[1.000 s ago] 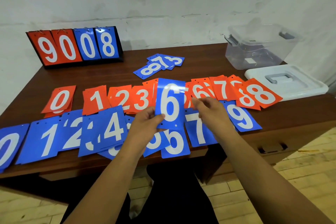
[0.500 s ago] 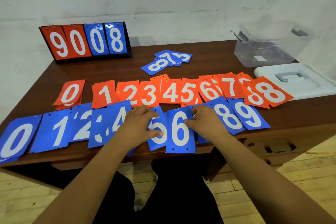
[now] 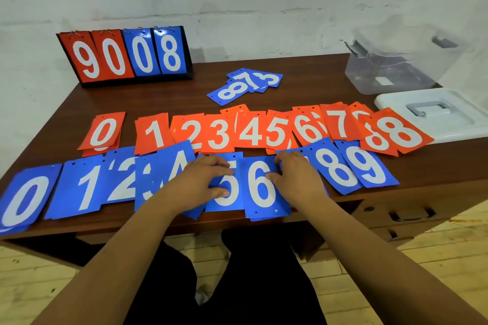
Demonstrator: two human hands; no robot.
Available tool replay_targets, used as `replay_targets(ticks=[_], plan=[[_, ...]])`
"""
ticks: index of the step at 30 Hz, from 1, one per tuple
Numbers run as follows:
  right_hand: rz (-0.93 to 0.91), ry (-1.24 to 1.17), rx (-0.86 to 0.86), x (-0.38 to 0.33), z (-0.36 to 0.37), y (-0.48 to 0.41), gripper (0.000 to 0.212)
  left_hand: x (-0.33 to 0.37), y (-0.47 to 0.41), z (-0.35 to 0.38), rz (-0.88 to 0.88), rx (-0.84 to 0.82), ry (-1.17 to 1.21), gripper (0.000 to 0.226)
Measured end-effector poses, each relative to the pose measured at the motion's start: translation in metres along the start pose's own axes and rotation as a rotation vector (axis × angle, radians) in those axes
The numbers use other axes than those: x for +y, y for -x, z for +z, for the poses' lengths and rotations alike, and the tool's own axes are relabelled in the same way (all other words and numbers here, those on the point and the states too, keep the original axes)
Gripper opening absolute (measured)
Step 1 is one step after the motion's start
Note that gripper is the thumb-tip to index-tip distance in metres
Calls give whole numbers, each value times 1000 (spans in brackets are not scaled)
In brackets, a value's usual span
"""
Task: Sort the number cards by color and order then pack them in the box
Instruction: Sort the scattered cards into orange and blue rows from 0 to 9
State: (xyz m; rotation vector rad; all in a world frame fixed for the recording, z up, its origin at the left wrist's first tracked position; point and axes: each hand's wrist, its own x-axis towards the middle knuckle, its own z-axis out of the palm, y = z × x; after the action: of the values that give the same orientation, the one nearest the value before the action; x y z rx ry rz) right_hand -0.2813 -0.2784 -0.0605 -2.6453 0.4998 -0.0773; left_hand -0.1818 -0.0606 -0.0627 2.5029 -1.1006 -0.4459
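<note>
Blue 6 card (image 3: 260, 187) lies flat under both hands now; a second ago they held it up. Left hand (image 3: 200, 182) rests spread on the blue 5 card (image 3: 228, 196), and right hand (image 3: 295, 179) presses down on the 6's edge. So the 6 is in its row. Loose blue cards (image 3: 245, 84) wait farther back. Clear box (image 3: 390, 68) stands far right, not packed yet.

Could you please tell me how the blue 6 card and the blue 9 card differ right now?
The blue 6 card sits roughly upright mid-row; the blue 9 card is tilted at the row's right end. The right hand touches the 6 card; nothing touches the 9 card. Both are blue with white digits, flat on the table.
</note>
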Motion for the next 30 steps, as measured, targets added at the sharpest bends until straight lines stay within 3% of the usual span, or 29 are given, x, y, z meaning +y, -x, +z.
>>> replay_targets(ticks=[3, 6, 11, 18, 21, 25, 30], plan=[[-216, -1, 124, -2, 8, 3, 40, -1, 3, 0, -4, 113, 57, 51], [-387, -27, 4, -16, 20, 9, 51, -11, 10, -2, -67, 241, -6, 49], [-443, 140, -123, -24, 39, 6, 59, -29, 26, -1, -139, 148, -54, 56], [-423, 122, -210, 0, 20, 4, 58, -31, 32, -1, -171, 173, 22, 57], [-446, 65, -161, -1, 16, 3, 54, -28, 39, -4, -114, 202, 40, 54], [-496, 56, -111, -5, 21, 2, 46, -32, 48, -4, -6, 86, -84, 43], [-483, 32, -86, -12, 37, 0, 45, -21, 45, 18, 15, 179, -81, 61]])
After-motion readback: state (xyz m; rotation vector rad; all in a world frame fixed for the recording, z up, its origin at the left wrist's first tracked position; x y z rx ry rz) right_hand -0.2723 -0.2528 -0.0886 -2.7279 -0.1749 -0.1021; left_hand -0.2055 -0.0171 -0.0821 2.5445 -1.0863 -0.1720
